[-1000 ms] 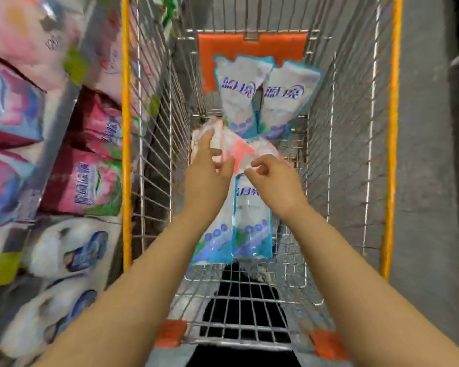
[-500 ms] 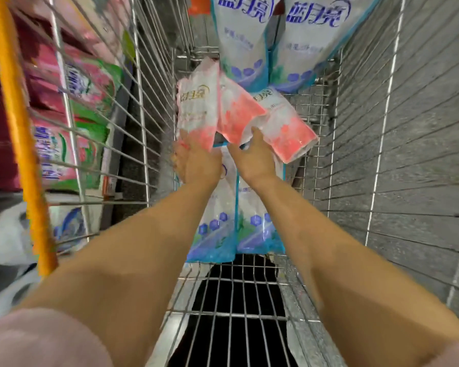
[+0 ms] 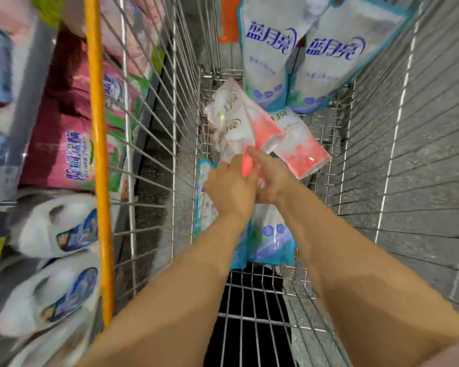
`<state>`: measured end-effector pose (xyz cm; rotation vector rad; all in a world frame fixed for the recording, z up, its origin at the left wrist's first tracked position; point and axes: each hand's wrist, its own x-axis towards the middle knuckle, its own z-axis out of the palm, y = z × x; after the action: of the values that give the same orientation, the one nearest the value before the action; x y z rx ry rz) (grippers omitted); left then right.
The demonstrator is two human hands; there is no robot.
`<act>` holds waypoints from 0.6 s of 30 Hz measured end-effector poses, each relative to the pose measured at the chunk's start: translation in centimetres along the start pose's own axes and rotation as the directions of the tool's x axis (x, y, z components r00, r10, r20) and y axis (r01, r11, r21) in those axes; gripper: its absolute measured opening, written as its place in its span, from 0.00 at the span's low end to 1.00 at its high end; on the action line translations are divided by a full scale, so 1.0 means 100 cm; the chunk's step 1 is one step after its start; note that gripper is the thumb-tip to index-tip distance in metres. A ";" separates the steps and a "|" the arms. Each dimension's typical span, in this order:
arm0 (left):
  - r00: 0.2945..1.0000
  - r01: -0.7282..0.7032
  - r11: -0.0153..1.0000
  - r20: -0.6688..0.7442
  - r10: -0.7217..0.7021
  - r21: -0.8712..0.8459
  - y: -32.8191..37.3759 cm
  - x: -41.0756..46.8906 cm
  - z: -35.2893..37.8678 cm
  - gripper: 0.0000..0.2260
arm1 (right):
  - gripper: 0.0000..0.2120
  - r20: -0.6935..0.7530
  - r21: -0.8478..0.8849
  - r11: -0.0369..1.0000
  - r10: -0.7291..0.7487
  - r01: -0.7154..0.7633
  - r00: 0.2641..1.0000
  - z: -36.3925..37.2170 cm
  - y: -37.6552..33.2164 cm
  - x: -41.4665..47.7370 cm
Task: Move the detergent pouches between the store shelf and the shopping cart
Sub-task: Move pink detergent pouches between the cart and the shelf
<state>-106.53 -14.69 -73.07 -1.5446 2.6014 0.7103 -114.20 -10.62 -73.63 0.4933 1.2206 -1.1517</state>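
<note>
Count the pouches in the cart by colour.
Blue pouches: 4, two upright, two lying flat.
Pink pouches: 3, bunched in the left hand and right hand.
Total: 7

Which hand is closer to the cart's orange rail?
Left. The left hand, gripping the pink pouch, is toward the orange rail but well apart from it; the right hand sits just past it, farther from the rail.
</note>
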 end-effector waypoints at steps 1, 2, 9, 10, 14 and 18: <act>1.000 -0.024 1.000 0.018 0.023 0.007 0.001 -0.010 -0.003 0.20 | 0.26 0.023 -0.002 0.999 0.035 -0.035 0.999 -0.005 -0.001 -0.007; 0.998 -0.052 0.998 0.028 0.052 0.023 0.001 -0.020 -0.005 0.18 | 0.26 0.051 -0.028 0.998 0.056 -0.055 0.997 -0.009 0.000 -0.012; 0.982 -0.186 0.974 -0.006 0.187 -0.130 0.009 -0.056 -0.038 0.24 | 0.26 0.168 0.138 0.990 -0.025 0.002 0.986 -0.003 0.011 -0.049; 0.974 -0.227 0.964 -0.023 0.226 -0.137 0.010 -0.058 -0.044 0.24 | 0.27 0.180 0.178 0.984 -0.050 0.018 0.982 -0.001 0.011 -0.056; 0.937 -0.344 0.929 -0.118 0.329 -0.139 0.026 -0.071 -0.081 0.22 | 0.12 0.192 0.286 0.951 -0.179 0.120 0.965 0.010 0.006 -0.094; 0.863 -0.458 0.878 -0.309 0.400 -0.141 0.052 -0.093 -0.121 0.19 | 0.10 0.184 0.365 0.894 -0.342 0.259 0.921 0.023 -0.004 -0.146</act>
<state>-103.82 -9.78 -57.92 -1.1677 3.2313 0.8808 -112.23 -6.53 -59.52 0.4045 0.9073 -1.6548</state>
